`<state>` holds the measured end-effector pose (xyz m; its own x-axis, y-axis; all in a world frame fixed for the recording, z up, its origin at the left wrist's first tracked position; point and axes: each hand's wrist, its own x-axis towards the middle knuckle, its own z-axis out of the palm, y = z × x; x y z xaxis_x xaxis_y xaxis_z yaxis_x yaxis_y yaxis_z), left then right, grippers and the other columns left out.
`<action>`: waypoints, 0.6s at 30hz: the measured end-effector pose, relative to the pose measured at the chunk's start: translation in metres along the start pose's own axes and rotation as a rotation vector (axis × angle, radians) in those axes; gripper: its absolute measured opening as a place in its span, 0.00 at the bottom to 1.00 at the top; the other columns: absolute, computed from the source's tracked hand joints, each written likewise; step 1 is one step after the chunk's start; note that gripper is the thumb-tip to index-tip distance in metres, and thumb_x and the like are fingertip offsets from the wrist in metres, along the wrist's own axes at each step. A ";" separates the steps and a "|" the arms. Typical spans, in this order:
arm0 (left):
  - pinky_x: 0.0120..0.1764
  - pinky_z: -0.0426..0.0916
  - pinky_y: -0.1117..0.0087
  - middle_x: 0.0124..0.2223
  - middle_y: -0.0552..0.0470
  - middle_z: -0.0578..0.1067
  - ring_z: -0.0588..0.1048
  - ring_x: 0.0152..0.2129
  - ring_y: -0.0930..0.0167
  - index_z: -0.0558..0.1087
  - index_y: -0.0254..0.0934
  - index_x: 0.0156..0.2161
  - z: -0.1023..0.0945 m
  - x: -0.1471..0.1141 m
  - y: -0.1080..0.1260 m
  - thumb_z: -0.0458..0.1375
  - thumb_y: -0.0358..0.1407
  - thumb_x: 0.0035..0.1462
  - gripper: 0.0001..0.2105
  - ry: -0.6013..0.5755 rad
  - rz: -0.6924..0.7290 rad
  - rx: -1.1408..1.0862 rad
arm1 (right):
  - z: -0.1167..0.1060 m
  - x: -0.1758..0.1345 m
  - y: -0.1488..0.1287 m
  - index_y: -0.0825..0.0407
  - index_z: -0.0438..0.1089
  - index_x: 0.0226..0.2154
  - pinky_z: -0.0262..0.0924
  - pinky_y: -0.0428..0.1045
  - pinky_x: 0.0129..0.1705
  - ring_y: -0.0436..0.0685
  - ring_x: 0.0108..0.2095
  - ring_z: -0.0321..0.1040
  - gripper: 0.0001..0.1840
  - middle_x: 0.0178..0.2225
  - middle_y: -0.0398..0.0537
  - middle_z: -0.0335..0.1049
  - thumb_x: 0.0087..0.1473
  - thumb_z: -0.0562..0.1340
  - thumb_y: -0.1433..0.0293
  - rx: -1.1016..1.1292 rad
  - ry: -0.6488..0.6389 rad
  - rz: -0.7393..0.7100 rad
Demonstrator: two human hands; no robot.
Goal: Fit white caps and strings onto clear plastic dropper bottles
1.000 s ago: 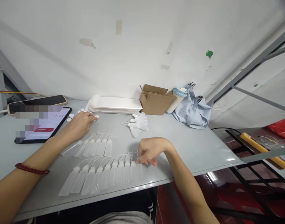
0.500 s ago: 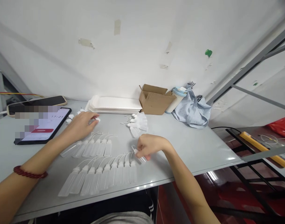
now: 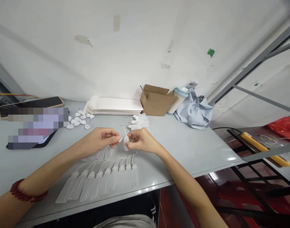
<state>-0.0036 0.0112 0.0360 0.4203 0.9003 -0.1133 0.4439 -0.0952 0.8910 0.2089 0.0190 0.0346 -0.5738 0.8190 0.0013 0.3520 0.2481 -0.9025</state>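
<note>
My right hand [image 3: 141, 140] pinches a small translucent plastic bottle [image 3: 126, 144], its strap-like tip pointing up and away. Just left of it, my left hand [image 3: 107, 139] is closed on a small white cap [image 3: 120, 139]. The cap and the bottle are close together but apart. Below my hands lies a row of clear squeeze bottles [image 3: 107, 180] with thin curved straps at their necks. A second row is partly hidden under my left hand. Several more bottles [image 3: 140, 120] lie in a pile beyond my right hand.
Loose white caps [image 3: 79, 118] are scattered at the left. Two phones lie beyond my left forearm, the rear one [image 3: 31, 107] by the wall. Along the wall stand a stack of white envelopes [image 3: 116, 106], a cardboard box [image 3: 156, 103], a cup [image 3: 178, 99] and a blue cloth [image 3: 194, 114].
My left hand has come right and nearer with a white cap. My right hand has lifted its bottle from the row's right end, up and left, to meet it.
</note>
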 end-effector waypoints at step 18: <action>0.37 0.71 0.69 0.38 0.52 0.79 0.75 0.34 0.66 0.77 0.41 0.36 0.002 0.000 -0.003 0.57 0.48 0.55 0.14 0.042 0.173 0.040 | 0.000 0.002 0.003 0.54 0.69 0.28 0.53 0.44 0.30 0.47 0.24 0.57 0.10 0.22 0.39 0.62 0.57 0.59 0.66 -0.164 -0.071 -0.164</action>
<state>-0.0034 0.0104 0.0323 0.4599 0.8860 0.0590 0.3993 -0.2657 0.8775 0.2087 0.0218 0.0321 -0.6818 0.7237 0.1065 0.3618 0.4602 -0.8107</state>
